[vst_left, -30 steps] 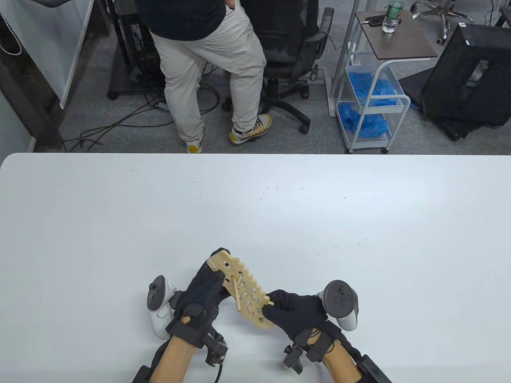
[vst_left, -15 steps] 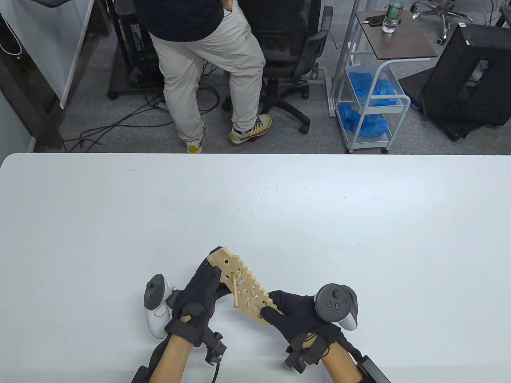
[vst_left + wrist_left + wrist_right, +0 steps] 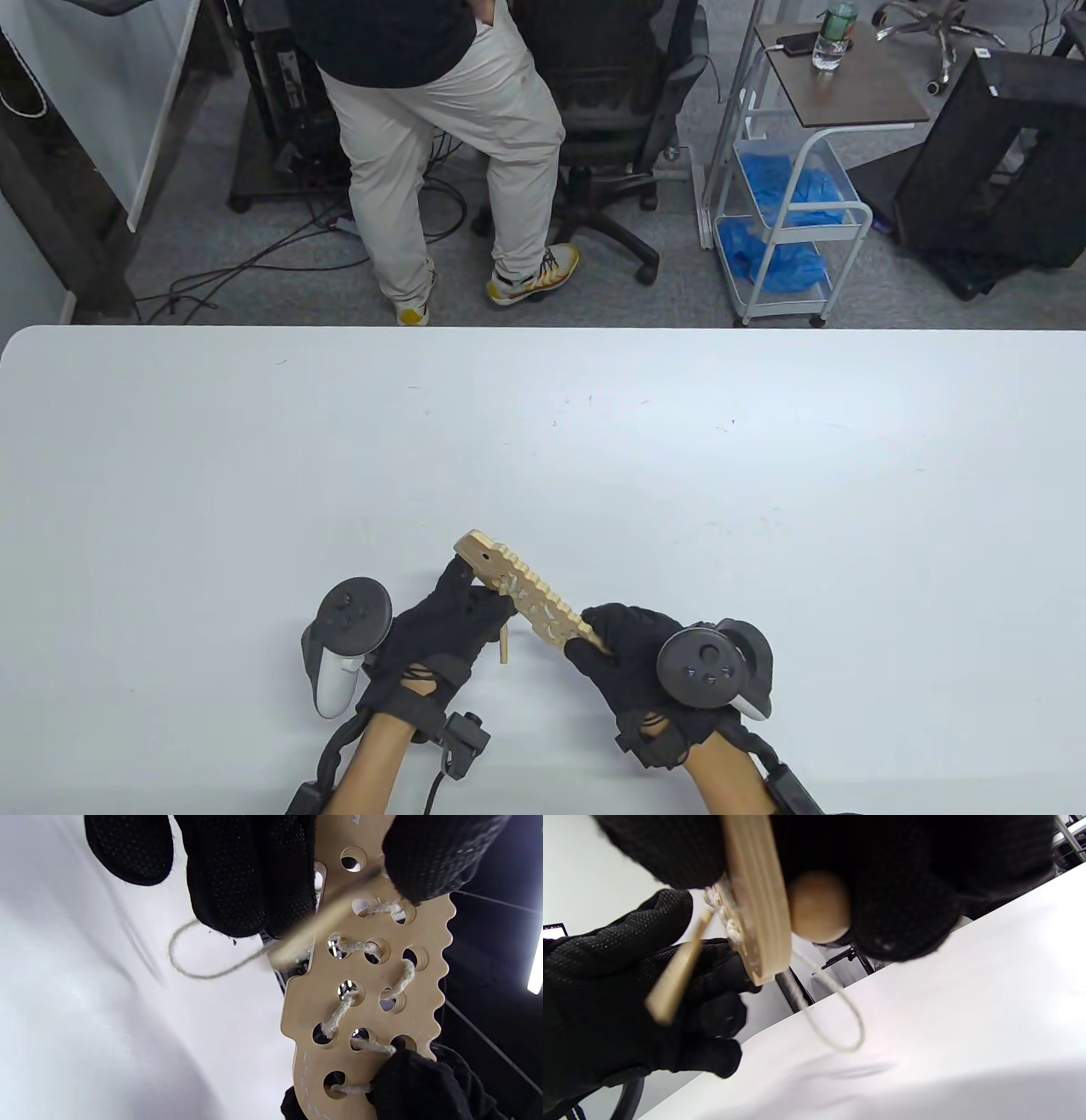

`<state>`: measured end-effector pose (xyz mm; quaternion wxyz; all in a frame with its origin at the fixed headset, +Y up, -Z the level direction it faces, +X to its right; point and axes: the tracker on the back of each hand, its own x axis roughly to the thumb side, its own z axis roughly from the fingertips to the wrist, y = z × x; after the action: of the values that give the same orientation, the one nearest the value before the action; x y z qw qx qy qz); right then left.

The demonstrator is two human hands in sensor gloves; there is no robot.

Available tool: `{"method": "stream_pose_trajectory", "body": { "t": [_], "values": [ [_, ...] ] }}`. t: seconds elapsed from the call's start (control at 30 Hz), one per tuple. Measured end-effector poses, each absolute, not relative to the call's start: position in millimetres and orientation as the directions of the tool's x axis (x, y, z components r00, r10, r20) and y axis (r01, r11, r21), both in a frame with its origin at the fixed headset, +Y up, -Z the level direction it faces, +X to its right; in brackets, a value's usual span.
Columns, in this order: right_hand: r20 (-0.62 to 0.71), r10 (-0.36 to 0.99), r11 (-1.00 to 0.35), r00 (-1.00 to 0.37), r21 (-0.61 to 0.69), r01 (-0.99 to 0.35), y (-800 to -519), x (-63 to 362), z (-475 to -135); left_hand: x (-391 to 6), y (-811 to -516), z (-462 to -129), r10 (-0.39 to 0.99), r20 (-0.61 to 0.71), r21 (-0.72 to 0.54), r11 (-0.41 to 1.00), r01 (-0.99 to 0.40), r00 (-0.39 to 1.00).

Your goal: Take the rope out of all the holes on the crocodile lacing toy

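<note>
The wooden crocodile lacing board (image 3: 528,592) is held above the table, tilted nearly on edge. My left hand (image 3: 462,603) grips its head end and my right hand (image 3: 594,643) grips its tail end. In the left wrist view the board (image 3: 373,993) has cream rope (image 3: 401,980) laced through several holes. The wooden needle (image 3: 504,647) hangs from the board near my left hand and looks blurred in the left wrist view (image 3: 314,929). A slack rope loop (image 3: 186,963) hangs behind the board. In the right wrist view a wooden bead (image 3: 818,906) sits against the board (image 3: 759,899) under my right fingers.
The white table (image 3: 543,458) stretches wide beyond the hands. A person (image 3: 441,144), an office chair (image 3: 611,102) and a cart (image 3: 789,204) stand past the far edge.
Both hands have rolled the board from face-up towards its edge. The needle has swung from lying on the board's face to hanging below it.
</note>
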<state>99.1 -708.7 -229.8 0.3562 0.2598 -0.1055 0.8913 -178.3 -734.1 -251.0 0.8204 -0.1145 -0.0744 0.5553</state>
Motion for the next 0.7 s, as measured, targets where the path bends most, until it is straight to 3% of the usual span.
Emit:
{"method": "stream_pose_trajectory", "body": {
  "t": [0.23, 0.43, 0.53, 0.7],
  "values": [
    [0.498, 0.663, -0.659, -0.559, 0.033, -0.751, -713.9, 104.0, -234.1, -176.9, -733.9, -252.8, 0.930, 0.022, -0.273, 0.360, -0.892, 0.368],
    [0.362, 0.806, -0.514, -0.468, 0.037, -0.857, -728.8, 115.8, -241.9, -177.6, -729.7, -252.0, 0.922, 0.044, -0.253, 0.383, -0.888, 0.385],
    [0.281, 0.890, -0.395, -0.358, 0.088, -0.914, -740.0, 123.5, -247.5, -181.7, -729.6, -252.9, 0.922, 0.043, -0.240, 0.383, -0.892, 0.384],
    [0.128, 0.978, -0.184, -0.165, 0.152, -0.971, -756.6, 131.2, -253.0, -195.2, -726.4, -253.9, 0.896, 0.043, -0.119, 0.444, -0.888, 0.442]
  ]
}}
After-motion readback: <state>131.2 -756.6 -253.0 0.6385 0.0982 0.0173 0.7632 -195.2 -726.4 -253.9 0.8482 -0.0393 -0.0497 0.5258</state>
